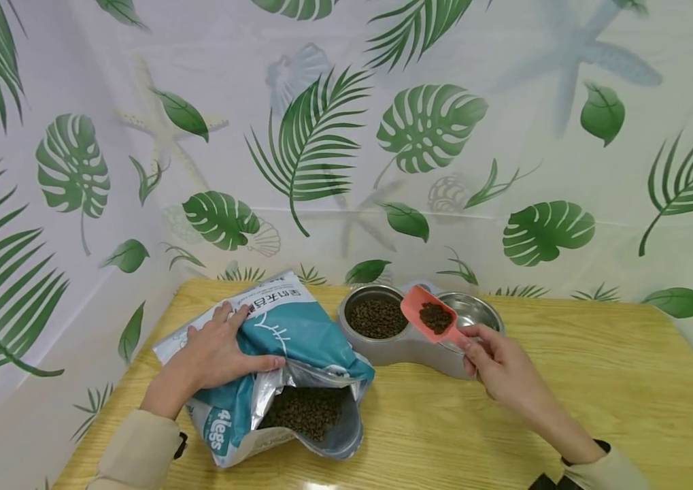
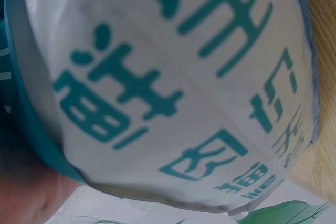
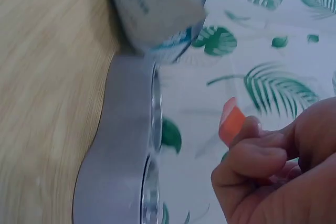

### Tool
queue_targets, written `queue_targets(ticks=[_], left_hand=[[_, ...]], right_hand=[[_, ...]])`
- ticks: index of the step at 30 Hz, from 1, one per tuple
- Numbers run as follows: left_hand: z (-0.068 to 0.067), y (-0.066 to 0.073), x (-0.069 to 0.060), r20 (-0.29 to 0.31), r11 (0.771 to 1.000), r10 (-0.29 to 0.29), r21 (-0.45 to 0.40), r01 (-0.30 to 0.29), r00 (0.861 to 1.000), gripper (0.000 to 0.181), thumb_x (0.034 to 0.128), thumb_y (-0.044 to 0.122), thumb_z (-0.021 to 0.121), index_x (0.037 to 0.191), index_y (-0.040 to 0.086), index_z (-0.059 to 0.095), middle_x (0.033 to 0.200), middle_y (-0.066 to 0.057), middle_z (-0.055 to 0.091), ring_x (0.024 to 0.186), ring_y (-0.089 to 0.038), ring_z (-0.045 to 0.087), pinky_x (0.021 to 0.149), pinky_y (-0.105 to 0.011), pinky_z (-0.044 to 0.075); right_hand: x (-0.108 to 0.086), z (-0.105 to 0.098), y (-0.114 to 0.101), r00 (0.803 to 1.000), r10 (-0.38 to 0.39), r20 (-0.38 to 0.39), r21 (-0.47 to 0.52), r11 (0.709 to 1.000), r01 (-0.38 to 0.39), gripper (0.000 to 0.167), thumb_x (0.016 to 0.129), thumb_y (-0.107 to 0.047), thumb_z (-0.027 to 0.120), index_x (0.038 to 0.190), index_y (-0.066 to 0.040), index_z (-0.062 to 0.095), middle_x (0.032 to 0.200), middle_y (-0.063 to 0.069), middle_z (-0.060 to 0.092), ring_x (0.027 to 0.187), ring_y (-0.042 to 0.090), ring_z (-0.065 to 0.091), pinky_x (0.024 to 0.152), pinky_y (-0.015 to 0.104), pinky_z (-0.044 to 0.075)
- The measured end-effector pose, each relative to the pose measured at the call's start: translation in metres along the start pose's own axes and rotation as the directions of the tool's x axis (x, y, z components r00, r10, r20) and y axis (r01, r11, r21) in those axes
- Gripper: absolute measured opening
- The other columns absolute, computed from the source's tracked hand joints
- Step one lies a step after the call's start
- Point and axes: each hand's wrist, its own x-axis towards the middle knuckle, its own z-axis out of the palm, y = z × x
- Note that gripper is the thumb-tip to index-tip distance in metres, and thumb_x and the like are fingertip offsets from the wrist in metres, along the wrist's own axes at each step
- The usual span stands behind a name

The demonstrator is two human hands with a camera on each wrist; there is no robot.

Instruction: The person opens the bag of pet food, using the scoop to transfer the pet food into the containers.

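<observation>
My right hand pinches the handle of a pink-red scoop that carries a small heap of brown kibble. The scoop is above a grey double feeding bowl, between its two metal dishes. Kibble lies in the left dish; the right dish shows bare metal, part of it hidden by the scoop and hand. My left hand rests with spread fingers on a teal and white pet food bag. The bag lies on its side, its mouth toward me, with kibble inside.
The wooden table carries the bag at its left and the feeding bowl near its back edge. Behind and to the left hangs a white cloth printed with green leaves, starfish and shells.
</observation>
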Motion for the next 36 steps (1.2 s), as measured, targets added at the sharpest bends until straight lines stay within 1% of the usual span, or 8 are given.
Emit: queue_targets(ticks=[5,9,16,21,29,31,33,36], left_hand=[[0.0,0.0,0.0,-0.002,1.0,-0.001,0.002,0.001,1.0,0.128,0.0754,0.089,0.059,0.162,0.001,0.024,0.164,-0.035,0.021,0.151,-0.055,0.026,0.109,-0.085,0.02],[0.0,0.0,0.001,-0.001,1.0,-0.002,0.001,0.002,1.0,0.128,0.0754,0.089,0.059,0.162,0.002,0.024,0.164,-0.035,0.021,0.151,-0.055,0.026,0.109,-0.085,0.021],[0.0,0.0,0.001,-0.004,1.0,0.002,-0.002,-0.002,1.0,0.127,0.0761,0.088,0.059,0.163,0.002,0.024,0.164,-0.035,0.021,0.151,-0.054,0.026,0.108,-0.085,0.021],[0.0,-0.001,0.001,-0.005,1.0,0.007,-0.009,-0.007,1.0,0.127,0.0762,0.088,0.059,0.163,0.002,0.024,0.164,-0.035,0.021,0.151,-0.054,0.026,0.108,-0.085,0.02],[-0.002,-0.001,0.0,-0.006,1.0,0.006,-0.008,-0.006,1.0,0.126,0.0765,0.087,0.06,0.163,0.002,0.024,0.165,-0.035,0.021,0.152,-0.053,0.025,0.109,-0.085,0.02],[-0.002,0.0,0.0,-0.004,1.0,0.005,-0.008,-0.005,1.0,0.126,0.0764,0.087,0.06,0.163,0.002,0.024,0.165,-0.034,0.021,0.152,-0.053,0.025,0.109,-0.085,0.02],[-0.002,-0.001,0.0,-0.001,1.0,0.004,-0.01,-0.004,1.0,0.127,0.0764,0.087,0.06,0.163,0.002,0.024,0.165,-0.034,0.021,0.152,-0.053,0.025,0.109,-0.085,0.02],[-0.001,-0.001,-0.001,0.003,1.0,0.002,-0.013,-0.002,1.0,0.127,0.0765,0.087,0.06,0.163,0.002,0.023,0.165,-0.034,0.021,0.152,-0.053,0.024,0.109,-0.085,0.02]], right_hand=[[0.005,-0.015,0.024,0.99,-0.043,-0.133,-0.315,0.949,-0.001,0.032,0.111,-0.019,0.044,0.128,0.003,0.061,0.077,0.006,0.064,0.054,0.01,0.043,0.051,0.027,0.036],[0.008,-0.023,0.04,0.979,-0.07,-0.193,-0.443,0.896,-0.023,0.032,0.11,-0.014,0.045,0.128,0.007,0.06,0.076,0.007,0.065,0.052,0.012,0.042,0.048,0.027,0.032],[0.013,-0.028,0.054,0.951,-0.16,-0.264,-0.549,0.836,-0.012,0.026,0.104,-0.008,0.055,0.122,0.01,0.06,0.071,0.01,0.056,0.056,0.018,0.04,0.051,0.03,0.028],[0.015,-0.028,0.06,0.932,-0.218,-0.288,-0.62,0.784,-0.008,0.024,0.101,-0.006,0.059,0.12,0.008,0.061,0.077,0.02,0.061,0.056,0.023,0.048,0.047,0.033,0.032],[0.015,-0.023,0.062,0.879,-0.347,-0.328,-0.691,0.722,0.027,0.022,0.097,-0.001,0.06,0.118,0.005,0.062,0.078,0.022,0.059,0.051,0.024,0.049,0.04,0.035,0.032],[0.014,-0.022,0.06,0.872,-0.363,-0.328,-0.664,0.745,0.06,0.022,0.097,0.001,0.06,0.119,0.006,0.062,0.08,0.021,0.062,0.053,0.02,0.047,0.043,0.032,0.033],[0.012,-0.02,0.055,0.885,-0.34,-0.319,-0.572,0.814,0.106,0.021,0.1,-0.002,0.06,0.119,0.005,0.063,0.081,0.018,0.066,0.054,0.014,0.047,0.044,0.03,0.034],[0.006,-0.014,0.043,0.947,-0.258,-0.189,-0.247,0.946,0.209,0.024,0.106,-0.008,0.055,0.123,0.007,0.061,0.08,0.006,0.067,0.052,0.009,0.043,0.043,0.028,0.035]])
